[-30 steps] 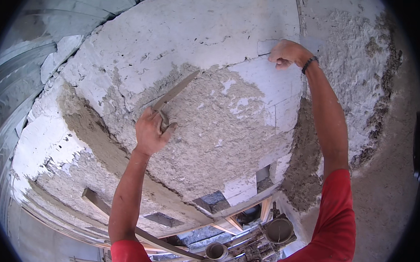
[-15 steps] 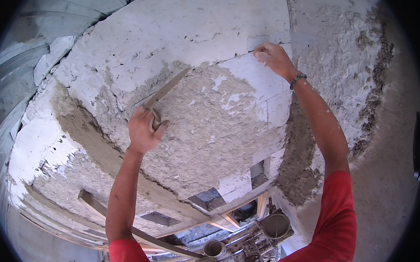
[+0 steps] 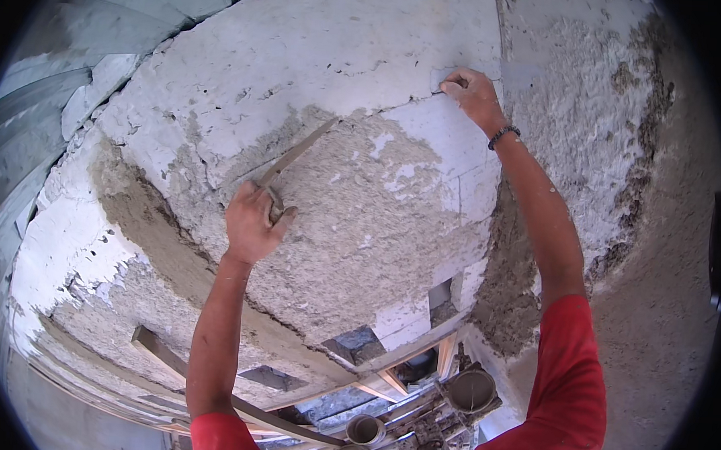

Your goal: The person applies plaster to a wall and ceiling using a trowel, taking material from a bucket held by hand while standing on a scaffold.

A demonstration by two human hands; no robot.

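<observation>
My left hand is wrapped round the handle of a trowel. Its blade shows nearly edge-on, pointing up and right along the upper border of the rough, bare patch of wall. Up at the right, my right hand is closed, thumb and fingertips pressed together against the white wall. It sits at the end of a thin horizontal crack, over a small greyish square. Whatever the fingertips may hold is hidden. A dark beaded bracelet circles that wrist.
Below the wall stand buckets, one grey with mortar and a smaller one, among planks and poles. A long wooden bar slants behind my left forearm. Square holes open in the wall's lower part. Grey sheeting hangs at left.
My left hand and the trowel have shifted slightly right. The right hand's fingers have curled closer together at nearly the same spot, and its forearm has swung a little left.
</observation>
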